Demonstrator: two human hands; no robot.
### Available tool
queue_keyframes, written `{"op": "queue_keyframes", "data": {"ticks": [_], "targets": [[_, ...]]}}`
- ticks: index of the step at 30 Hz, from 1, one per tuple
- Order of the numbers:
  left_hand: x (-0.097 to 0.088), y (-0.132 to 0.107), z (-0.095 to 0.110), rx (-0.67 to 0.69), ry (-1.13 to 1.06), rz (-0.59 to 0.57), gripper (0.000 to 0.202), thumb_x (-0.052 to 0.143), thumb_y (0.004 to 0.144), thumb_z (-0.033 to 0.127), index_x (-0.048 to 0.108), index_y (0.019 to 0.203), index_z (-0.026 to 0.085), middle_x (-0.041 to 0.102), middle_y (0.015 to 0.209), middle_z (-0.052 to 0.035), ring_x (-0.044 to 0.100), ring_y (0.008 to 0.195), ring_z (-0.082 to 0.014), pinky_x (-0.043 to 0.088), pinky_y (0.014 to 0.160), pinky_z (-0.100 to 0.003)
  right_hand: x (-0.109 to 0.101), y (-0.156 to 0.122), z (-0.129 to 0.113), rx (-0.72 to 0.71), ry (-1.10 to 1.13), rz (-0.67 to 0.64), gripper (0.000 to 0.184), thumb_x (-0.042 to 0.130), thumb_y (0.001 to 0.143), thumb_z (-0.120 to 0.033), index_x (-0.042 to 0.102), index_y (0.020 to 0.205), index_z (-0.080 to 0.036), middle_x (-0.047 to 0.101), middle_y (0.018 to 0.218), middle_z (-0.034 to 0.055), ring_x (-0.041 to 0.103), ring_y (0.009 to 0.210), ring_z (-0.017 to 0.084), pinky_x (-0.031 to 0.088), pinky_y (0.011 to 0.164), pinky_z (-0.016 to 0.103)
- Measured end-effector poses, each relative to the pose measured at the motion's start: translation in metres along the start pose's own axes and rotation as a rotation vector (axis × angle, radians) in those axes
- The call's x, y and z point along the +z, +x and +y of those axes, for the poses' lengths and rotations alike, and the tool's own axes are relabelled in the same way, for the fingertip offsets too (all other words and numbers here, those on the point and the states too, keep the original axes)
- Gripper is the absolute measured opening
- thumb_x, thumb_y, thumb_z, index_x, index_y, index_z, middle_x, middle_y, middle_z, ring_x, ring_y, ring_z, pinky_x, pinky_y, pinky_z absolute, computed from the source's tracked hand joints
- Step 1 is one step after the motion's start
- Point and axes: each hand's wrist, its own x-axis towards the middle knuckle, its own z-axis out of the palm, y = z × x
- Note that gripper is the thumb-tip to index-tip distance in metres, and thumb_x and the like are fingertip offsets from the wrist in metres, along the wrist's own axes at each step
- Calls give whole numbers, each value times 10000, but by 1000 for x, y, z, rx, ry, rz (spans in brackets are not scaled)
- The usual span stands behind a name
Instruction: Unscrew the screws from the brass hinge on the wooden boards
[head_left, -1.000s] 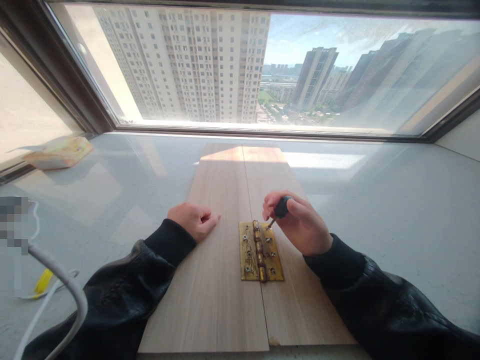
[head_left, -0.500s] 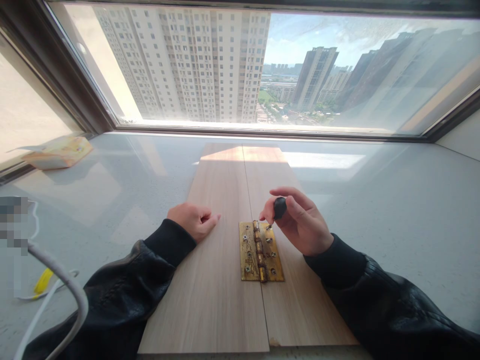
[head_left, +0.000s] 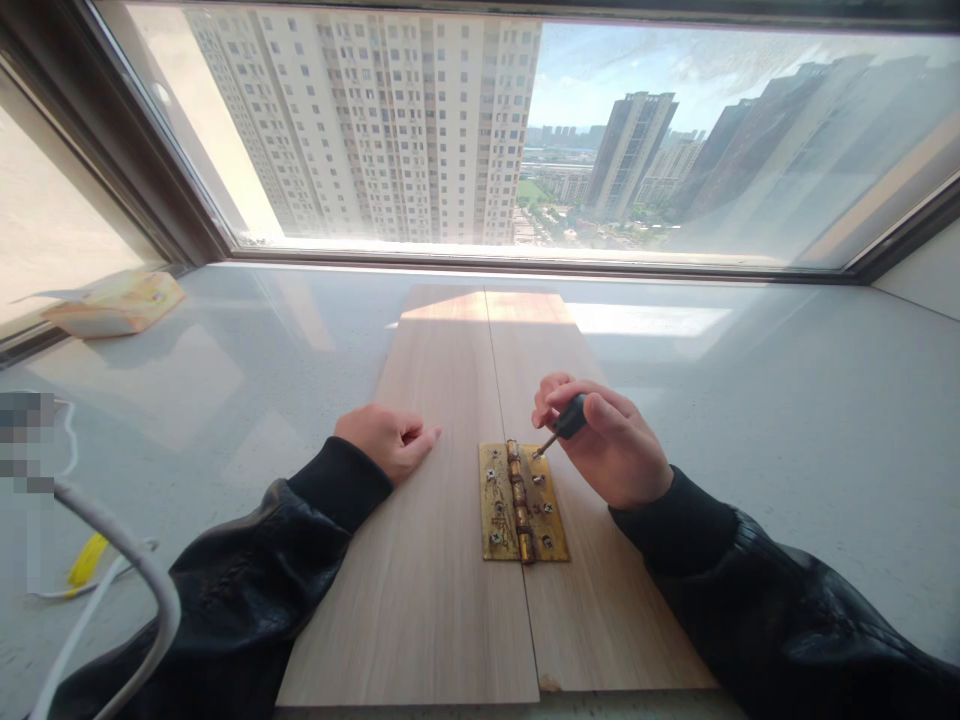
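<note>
our right hand [head_left: 609, 445] grips a screwdriver [head_left: 564, 423], tip on the hinge [head_left: 520, 503]; left hand [head_left: 388, 438], loosely curled, rests on the board [head_left: 420, 580].

Head-worn view, forward and down, close over the boards [head_left: 420, 580], window [head_left: 525, 130] straight ahead.

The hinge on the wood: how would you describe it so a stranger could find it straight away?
Below the wide window, two pale wooden boards lie side by side on the grey sill. Across their seam, near the right hand holding a small screwdriver, sits the hinge. It is the only shiny brass piece there, flat, with screws in both leaves.
</note>
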Motion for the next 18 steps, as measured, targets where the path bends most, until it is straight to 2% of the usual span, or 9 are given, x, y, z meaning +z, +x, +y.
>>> {"op": "queue_keyframes", "data": {"ticks": [4, 9, 11, 14, 16, 18], "targets": [[0, 0, -1, 5, 1, -11, 483, 401, 814, 570, 363, 515, 193, 379, 505, 9, 337, 533, -138, 214, 569, -310, -1, 1, 0, -24, 9, 35, 217, 690, 809, -440, 707, 962, -287, 587, 736, -8, 543, 727, 150, 454, 738, 351], [0, 1, -1, 7, 5, -9, 483, 396, 818, 568, 360, 518, 192, 374, 505, 10, 330, 532, -137, 218, 570, -312, 7, 1, -3, 8, 47, -9, 214, 636, 850, -473, 682, 943, -286, 609, 660, -24, 542, 635, 136, 467, 795, 383], [0, 1, -1, 6, 3, -8, 480, 398, 817, 568, 370, 522, 192, 381, 509, 10, 335, 535, -137, 220, 570, -311, 11, 1, -4, 52, 80, -42, 268, 552, 897, -504, 681, 883, -270, 553, 567, -32, 480, 541, 120, 456, 704, 359], [0, 1, -2, 10, 2, -18, 481, 395, 817, 576, 381, 527, 191, 394, 515, 9, 346, 541, -137, 224, 571, -310, 15, 1, -7, 105, 123, -60, 438, 441, 929, -553, 637, 709, -230, 401, 466, -43, 343, 456, 101, 346, 545, 296], [0, 1, -3, 9, 9, -28, 483, 391, 815, 580, 386, 527, 192, 397, 515, 7, 347, 543, -138, 225, 571, -310, 15, 1, -9, 116, 145, -48, 505, 405, 914, -605, 601, 663, -214, 354, 481, -41, 308, 466, 101, 301, 530, 290], [1, 1, -3, 6, 14, -36, 481, 388, 813, 580, 396, 527, 193, 403, 518, 6, 351, 547, -140, 228, 573, -310, 15, 1, -10, 121, 169, -37, 461, 460, 874, -616, 587, 697, -210, 376, 533, -37, 335, 505, 108, 303, 552, 296]]}}
